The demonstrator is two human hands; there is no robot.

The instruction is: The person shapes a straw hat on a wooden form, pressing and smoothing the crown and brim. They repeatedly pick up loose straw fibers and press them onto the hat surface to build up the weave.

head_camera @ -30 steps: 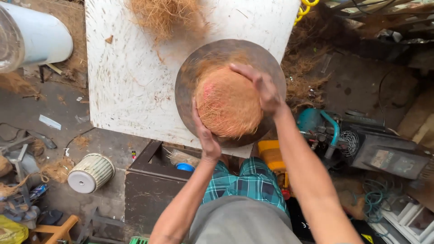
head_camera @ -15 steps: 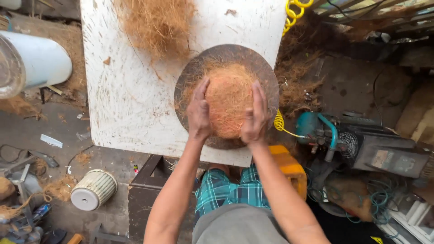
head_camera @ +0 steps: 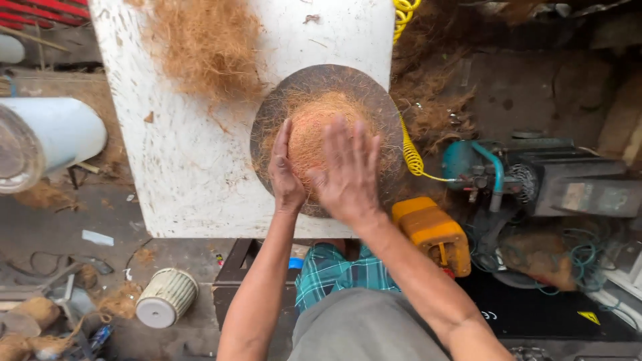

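This looks like a small, rough workshop where coconut fibre is worked. A worn white surface [head_camera: 200, 167] carries a loose heap of brown fibre [head_camera: 210, 47] and a round dark metal disc [head_camera: 271, 134]. More fibre lies scattered on the dirty floor [head_camera: 53, 227]. Beside the surface stand a teal air compressor [head_camera: 491, 170] with a yellow coiled hose [head_camera: 409, 150] and a yellow machine part [head_camera: 435, 230]. Scraps, wires and a ribbed cylinder [head_camera: 167, 297] lie around on the ground.

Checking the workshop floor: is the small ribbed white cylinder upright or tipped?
Tipped: the ribbed cylinder lies on its side, flat end facing the camera.
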